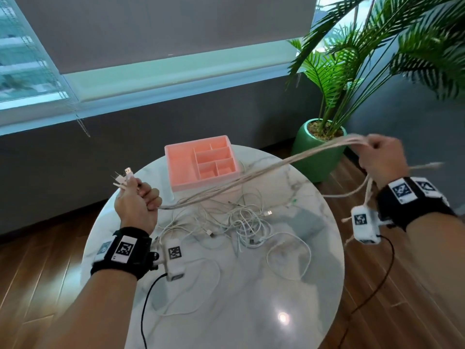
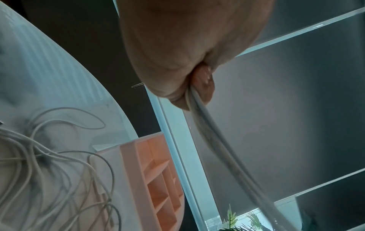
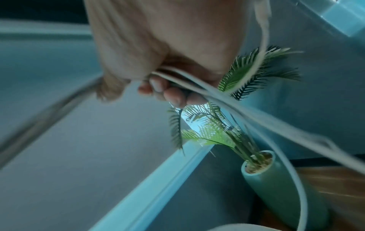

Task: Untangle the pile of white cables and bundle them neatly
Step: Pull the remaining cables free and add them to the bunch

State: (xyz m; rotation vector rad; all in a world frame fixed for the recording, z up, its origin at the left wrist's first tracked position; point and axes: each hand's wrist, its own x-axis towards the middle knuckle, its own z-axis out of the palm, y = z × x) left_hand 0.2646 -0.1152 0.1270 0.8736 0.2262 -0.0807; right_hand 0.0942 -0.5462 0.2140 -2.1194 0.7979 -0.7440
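Note:
My left hand [image 1: 137,197] is fisted around several white cables near their plug ends [image 1: 123,176], which stick up above the fist at the table's left side. The gathered cables [image 1: 251,176] stretch taut across to my right hand [image 1: 380,157], which grips them high over the table's right edge, with loose ends dangling below it. A tangled pile of white cables [image 1: 236,220] lies on the round marble table [image 1: 251,298]. In the left wrist view the cables [image 2: 207,125] leave the fist [image 2: 177,62]. In the right wrist view my curled fingers [image 3: 173,93] clamp the strands [image 3: 217,96].
A pink divided organiser tray [image 1: 201,162] stands at the table's far side, also visible as the tray [image 2: 150,179]. A green pot with a palm [image 1: 319,147] stands on the wooden floor to the right, near my right hand. A window sill runs behind.

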